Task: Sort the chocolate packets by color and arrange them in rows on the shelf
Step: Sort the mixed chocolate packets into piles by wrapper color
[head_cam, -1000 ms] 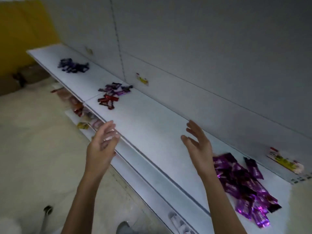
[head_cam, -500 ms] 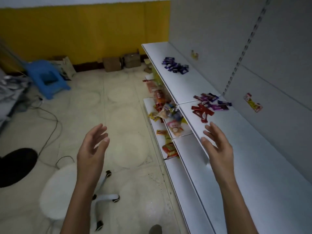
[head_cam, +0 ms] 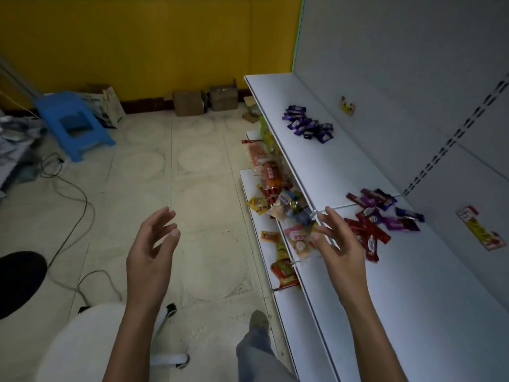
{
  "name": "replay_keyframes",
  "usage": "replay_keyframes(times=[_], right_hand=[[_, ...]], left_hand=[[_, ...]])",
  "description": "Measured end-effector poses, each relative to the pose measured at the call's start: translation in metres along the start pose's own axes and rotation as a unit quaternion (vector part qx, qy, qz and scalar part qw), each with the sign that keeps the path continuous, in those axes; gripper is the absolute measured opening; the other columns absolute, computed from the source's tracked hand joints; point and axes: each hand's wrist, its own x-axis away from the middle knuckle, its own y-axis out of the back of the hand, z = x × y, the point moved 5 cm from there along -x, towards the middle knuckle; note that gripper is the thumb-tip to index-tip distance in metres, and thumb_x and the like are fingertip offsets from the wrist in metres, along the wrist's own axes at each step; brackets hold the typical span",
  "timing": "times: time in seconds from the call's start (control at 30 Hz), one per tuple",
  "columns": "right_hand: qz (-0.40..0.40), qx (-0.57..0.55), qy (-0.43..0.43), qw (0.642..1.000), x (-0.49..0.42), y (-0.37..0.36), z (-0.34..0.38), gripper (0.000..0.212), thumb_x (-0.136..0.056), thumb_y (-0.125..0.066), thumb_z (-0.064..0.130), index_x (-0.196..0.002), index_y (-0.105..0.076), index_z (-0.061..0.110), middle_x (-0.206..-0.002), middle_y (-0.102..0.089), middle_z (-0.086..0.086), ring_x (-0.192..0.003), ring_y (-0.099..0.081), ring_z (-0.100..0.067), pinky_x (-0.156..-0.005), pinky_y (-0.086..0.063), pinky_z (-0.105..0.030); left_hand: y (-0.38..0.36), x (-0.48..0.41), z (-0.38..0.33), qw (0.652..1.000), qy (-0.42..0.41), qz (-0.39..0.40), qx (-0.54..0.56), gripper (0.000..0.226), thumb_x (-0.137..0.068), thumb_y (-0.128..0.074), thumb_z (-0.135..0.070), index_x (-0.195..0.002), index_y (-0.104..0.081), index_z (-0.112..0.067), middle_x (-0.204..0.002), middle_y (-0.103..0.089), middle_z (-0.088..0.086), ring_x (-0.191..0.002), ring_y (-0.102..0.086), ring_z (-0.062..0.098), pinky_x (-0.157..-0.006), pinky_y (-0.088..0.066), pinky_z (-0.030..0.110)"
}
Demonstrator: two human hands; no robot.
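Head view: holds nothing in either grip. Lifts the left grip (head_cam: 150, 249) above the pale tiled floor, fingers apart and loose, well left of the flat white metal shelf (head_cam: 413, 285). Hovers the right grip (head_cam: 340, 249), fingers likewise spread, at the shelf's near edge, with the mixed heap of red and purple foil chocolate packets (head_cam: 378, 216) just to its right. Shows a cluster of dark purple packets (head_cam: 308, 125) farther along the shelf, well apart from both.

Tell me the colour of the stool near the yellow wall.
The stool is blue; head view.
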Motion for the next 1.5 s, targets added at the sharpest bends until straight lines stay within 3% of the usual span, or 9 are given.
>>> replay_keyframes(times=[0.1,0.37,0.67,0.83,0.93,1.13,1.3,1.43,1.5], right_hand=[[-0.012,0.005,0.014,1.000,-0.053,-0.006,0.004,0.050,-0.086,-0.059,0.003,-0.132,-0.048,0.019,-0.119,-0.060,0.005,-0.101,-0.059,-0.003,-0.071,-0.047,-0.008],[-0.050,0.027,0.030,0.998,-0.160,-0.010,0.011,0.046,-0.087,-0.059,0.007,-0.128,-0.050,0.025,-0.115,-0.061,0.008,-0.100,-0.060,-0.004,-0.078,-0.048,-0.012],[-0.215,0.037,-0.022,0.976,-0.202,0.029,-0.003,0.042,-0.088,-0.058,0.008,-0.127,-0.051,0.023,-0.114,-0.061,0.006,-0.091,-0.058,0.003,-0.078,-0.049,-0.012],[-0.347,0.035,-0.047,0.936,-0.197,0.057,-0.008,0.041,-0.089,-0.058,0.011,-0.126,-0.051,0.026,-0.116,-0.061,0.005,-0.098,-0.061,-0.015,-0.079,-0.055,-0.031],[-0.425,0.060,-0.043,0.902,-0.183,0.068,-0.007,0.038,-0.090,-0.056,0.009,-0.124,-0.052,0.025,-0.114,-0.062,0.006,-0.095,-0.063,-0.004,-0.076,-0.051,-0.016],[-0.547,0.098,-0.077,0.828,-0.141,0.090,-0.022,0.036,-0.090,-0.057,0.012,-0.124,-0.055,0.024,-0.109,-0.066,0.007,-0.099,-0.062,-0.007,-0.086,-0.047,-0.028],[-0.573,0.111,-0.156,0.797,-0.112,0.109,-0.046,0.031,-0.089,-0.055,0.008,-0.118,-0.058,0.019,-0.114,-0.065,-0.001,-0.096,-0.063,-0.017,-0.088,-0.051,-0.039],[-0.534,0.150,-0.244,0.796,-0.105,0.107,-0.070,0.028,-0.089,-0.055,0.009,-0.115,-0.062,0.014,-0.107,-0.066,-0.003,-0.092,-0.061,-0.015,-0.065,-0.045,-0.008],[-0.523,0.175,-0.265,0.791,-0.106,0.109,-0.080,0.029,-0.089,-0.054,0.010,-0.117,-0.061,0.014,-0.103,-0.063,-0.002,-0.090,-0.060,-0.015,-0.055,-0.041,-0.002]], left_hand=[[-0.038,-0.053,-0.003,1.000,-0.011,0.018,-0.002,0.035,-0.091,-0.051,-0.008,-0.119,-0.051,-0.029,-0.118,-0.059,-0.009,-0.108,-0.056,0.007,-0.090,-0.045,0.025],[-0.123,-0.157,-0.009,0.996,-0.028,0.076,0.028,0.036,-0.090,-0.052,-0.006,-0.118,-0.052,-0.028,-0.115,-0.059,-0.016,-0.107,-0.057,0.005,-0.083,-0.043,0.018],[-0.223,-0.235,0.002,0.972,-0.041,0.226,0.057,0.035,-0.090,-0.052,-0.005,-0.113,-0.054,-0.033,-0.114,-0.060,-0.014,-0.106,-0.058,0.005,-0.080,-0.044,0.014],[-0.297,-0.262,0.003,0.924,-0.041,0.374,0.074,0.031,-0.090,-0.054,-0.009,-0.114,-0.057,-0.029,-0.116,-0.060,-0.012,-0.104,-0.056,-0.003,-0.078,-0.045,0.008],[-0.334,-0.267,0.002,0.886,-0.045,0.455,0.079,0.035,-0.090,-0.053,-0.007,-0.109,-0.055,-0.036,-0.115,-0.059,-0.016,-0.104,-0.055,-0.004,-0.080,-0.041,0.013],[-0.393,-0.246,0.017,0.827,-0.057,0.555,0.071,0.032,-0.088,-0.055,-0.002,-0.110,-0.059,-0.024,-0.112,-0.060,-0.016,-0.094,-0.056,-0.010,-0.074,-0.041,0.002],[-0.433,-0.204,0.041,0.780,-0.065,0.621,0.046,0.027,-0.088,-0.055,-0.002,-0.106,-0.061,-0.022,-0.106,-0.062,-0.011,-0.095,-0.058,-0.001,-0.072,-0.041,0.001],[-0.454,-0.179,0.062,0.750,-0.068,0.658,0.009,0.024,-0.089,-0.055,-0.005,-0.103,-0.063,-0.023,-0.103,-0.064,-0.011,-0.096,-0.057,-0.001,-0.076,-0.041,0.004],[-0.461,-0.162,0.068,0.724,-0.090,0.684,-0.013,0.024,-0.089,-0.055,-0.005,-0.101,-0.063,-0.024,-0.101,-0.064,-0.013,-0.095,-0.057,-0.004,-0.075,-0.040,0.002]])
